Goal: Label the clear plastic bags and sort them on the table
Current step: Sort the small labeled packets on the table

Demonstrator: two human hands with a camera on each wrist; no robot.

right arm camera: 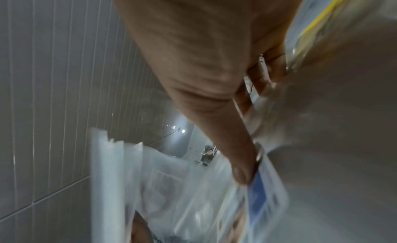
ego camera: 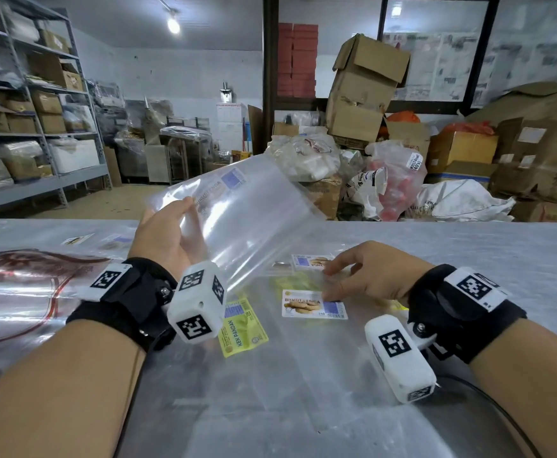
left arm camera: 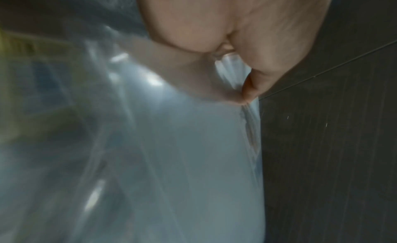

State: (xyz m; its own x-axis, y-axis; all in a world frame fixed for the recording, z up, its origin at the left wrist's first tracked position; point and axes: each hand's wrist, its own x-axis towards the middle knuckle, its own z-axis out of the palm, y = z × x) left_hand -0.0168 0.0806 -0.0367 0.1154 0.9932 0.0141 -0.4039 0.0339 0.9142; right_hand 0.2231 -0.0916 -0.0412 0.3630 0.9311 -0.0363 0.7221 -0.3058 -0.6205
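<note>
Over the steel table [ego camera: 469, 259], left hand [ego camera: 164, 239] pinches a bag [ego camera: 250, 213]; right hand [ego camera: 373, 276] spread

A grey metal shelving rack [ego camera: 39, 104] loaded with brown cardboard cartons lines the left wall of a white-walled storeroom, lit by a bright ceiling lamp [ego camera: 173, 24]. To the right, a dark-framed glazed partition [ego camera: 436, 51] papered with newsprint stands behind a leaning stack of open cardboard boxes [ego camera: 363, 90] and a column of red flat boxes [ego camera: 297, 59]. Bulging plastic sacks [ego camera: 307, 157] lie heaped on the tan floor [ego camera: 121, 200].
</note>
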